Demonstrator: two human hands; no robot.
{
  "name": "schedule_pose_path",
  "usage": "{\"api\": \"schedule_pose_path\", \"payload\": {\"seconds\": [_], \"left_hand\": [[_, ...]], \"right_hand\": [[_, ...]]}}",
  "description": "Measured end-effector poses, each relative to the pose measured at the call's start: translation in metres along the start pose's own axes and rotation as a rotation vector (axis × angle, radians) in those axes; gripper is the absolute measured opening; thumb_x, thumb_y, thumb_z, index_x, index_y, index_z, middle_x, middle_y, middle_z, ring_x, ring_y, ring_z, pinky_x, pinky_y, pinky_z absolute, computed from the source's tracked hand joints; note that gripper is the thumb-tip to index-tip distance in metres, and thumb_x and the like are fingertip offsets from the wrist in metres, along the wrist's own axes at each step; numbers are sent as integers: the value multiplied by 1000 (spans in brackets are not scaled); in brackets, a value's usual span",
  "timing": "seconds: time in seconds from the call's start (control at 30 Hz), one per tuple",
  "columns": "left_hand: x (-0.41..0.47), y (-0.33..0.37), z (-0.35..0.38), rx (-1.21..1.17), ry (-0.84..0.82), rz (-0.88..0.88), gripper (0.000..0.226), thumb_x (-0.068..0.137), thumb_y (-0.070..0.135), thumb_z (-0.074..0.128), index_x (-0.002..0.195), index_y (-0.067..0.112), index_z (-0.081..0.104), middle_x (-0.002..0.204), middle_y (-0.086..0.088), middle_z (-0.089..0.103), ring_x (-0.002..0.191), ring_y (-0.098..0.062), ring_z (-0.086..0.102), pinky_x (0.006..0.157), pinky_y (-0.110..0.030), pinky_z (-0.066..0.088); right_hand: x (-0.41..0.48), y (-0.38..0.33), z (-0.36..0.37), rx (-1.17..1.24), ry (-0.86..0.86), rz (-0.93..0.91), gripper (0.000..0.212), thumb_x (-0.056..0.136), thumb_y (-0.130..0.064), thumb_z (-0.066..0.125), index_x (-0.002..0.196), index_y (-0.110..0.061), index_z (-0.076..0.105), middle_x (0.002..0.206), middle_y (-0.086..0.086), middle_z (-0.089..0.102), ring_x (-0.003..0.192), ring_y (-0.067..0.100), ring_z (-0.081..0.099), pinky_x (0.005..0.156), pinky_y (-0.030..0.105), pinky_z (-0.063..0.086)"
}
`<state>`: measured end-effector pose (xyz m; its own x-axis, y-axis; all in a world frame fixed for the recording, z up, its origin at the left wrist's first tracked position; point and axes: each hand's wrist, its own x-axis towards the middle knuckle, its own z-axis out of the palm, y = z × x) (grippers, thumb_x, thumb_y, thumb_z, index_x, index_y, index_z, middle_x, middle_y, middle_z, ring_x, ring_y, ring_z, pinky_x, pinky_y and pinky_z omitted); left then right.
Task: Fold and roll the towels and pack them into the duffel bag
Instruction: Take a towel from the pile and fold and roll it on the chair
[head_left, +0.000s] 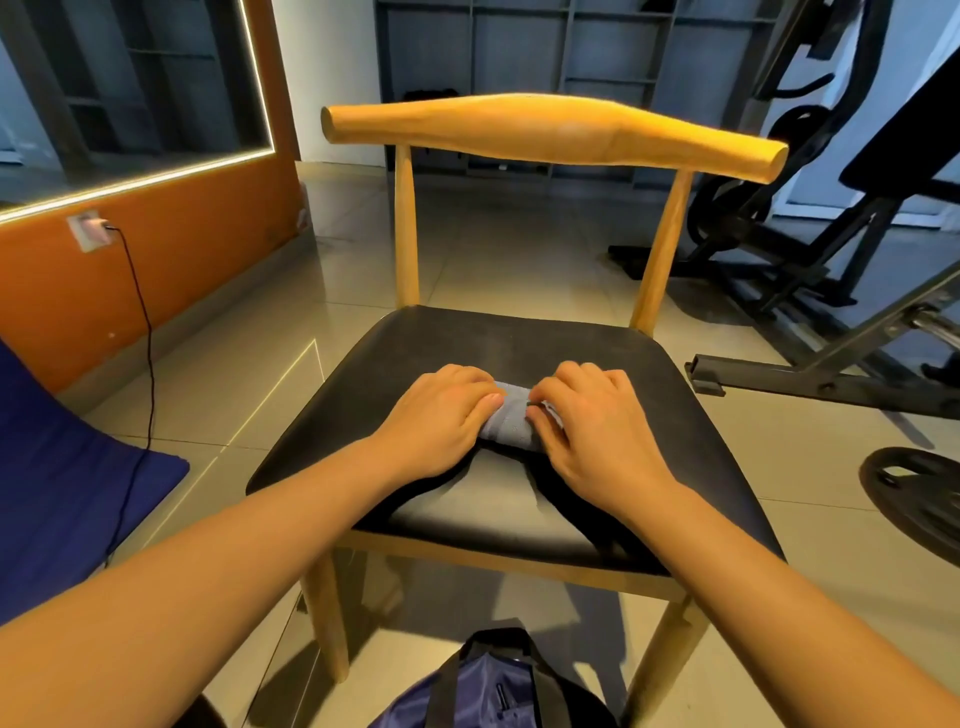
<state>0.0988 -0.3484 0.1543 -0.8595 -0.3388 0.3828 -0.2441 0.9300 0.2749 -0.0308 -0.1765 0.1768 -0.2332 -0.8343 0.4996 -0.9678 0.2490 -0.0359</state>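
L hand (441, 415) & R hand (592, 431), fingers curled over each end of the grey towel (511, 422), hold it rolled tight mid chair seat (493, 343); rolling looks near done, next prob. needs a firm lift w/o unrolling into the duffel bag (493, 686) below the seat's near edge.

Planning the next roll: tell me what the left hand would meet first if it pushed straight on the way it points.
The left hand grips the grey towel roll; pushed on toward the upper right, it would probably meet the right hand first, though depth is unclear.
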Motion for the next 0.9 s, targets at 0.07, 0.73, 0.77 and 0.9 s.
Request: {"api": "schedule_pose_path", "payload": {"seconds": [0.07,0.73,0.77,0.9], "left_hand": [[6,-1,0,-12,-34,-27,44,109,40,33,128,18,66,129,1,65,119,-16,55,105,-42,43],[48,-24,16,-123,-235,-83,56,98,65,24,119,36,66,109,8,64,104,-14,54,97,-45,47],[53,-23,13,-112,-256,-84,52,99,64,26,118,36,66,109,8,64,103,-15,54,97,-45,47],[75,-17,0,-123,-376,-223,46,99,63,41,115,27,64,112,3,63,105,-18,57,96,-41,48]], "right_hand": [[-2,2,3,6,-13,-19,32,100,-42,44,96,-22,69,94,-4,58,86,18,51,82,39,42],[16,30,24,344,-138,258,28,104,-36,48,123,-24,65,114,-2,65,107,20,54,96,40,43],[18,33,26,357,-164,278,28,105,-36,46,122,-26,66,114,-2,64,106,21,54,95,42,43],[27,40,27,343,-253,352,32,107,-38,36,111,-29,67,110,-2,61,103,24,54,92,44,44]]}}
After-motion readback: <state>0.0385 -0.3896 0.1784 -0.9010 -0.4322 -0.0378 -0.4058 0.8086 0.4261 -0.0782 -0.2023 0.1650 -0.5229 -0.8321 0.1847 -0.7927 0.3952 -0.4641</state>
